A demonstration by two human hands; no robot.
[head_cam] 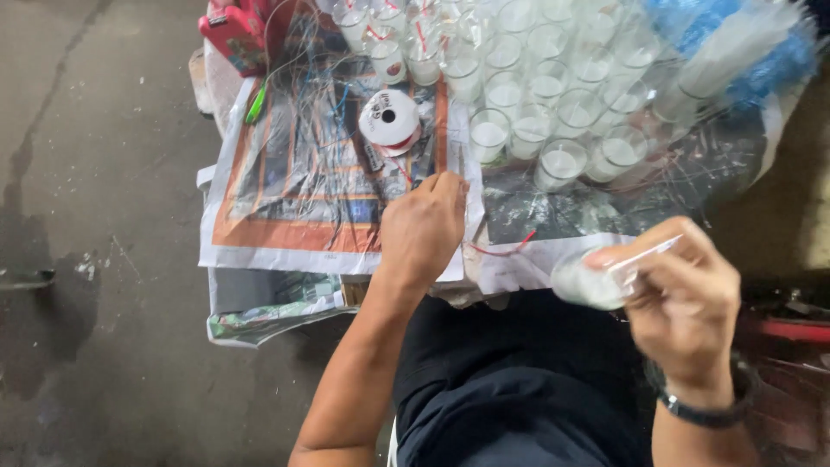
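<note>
Seen from the head camera looking down, the person's left hand [424,229] is reaching forward over the near edge of a low table [226,252] covered with newspaper and clear plastic. The knuckles are facing up and the fingers are curling together and pinching at something small near the paper; what it is cannot be made out.

The right hand [687,303], wearing a dark wristband [705,406], is hovering off the table's near right corner, above the lap. Its fingers are closing around a small glass cup [588,281] filled with white wax. The cup is blurred and is tilting, its mouth pointing left toward the other hand, so its long axis is lying nearly level.

Farther back, many matching wax-filled glasses [536,95] are standing upright in rows. A white spool [389,117] is lying flat left of them.
</note>
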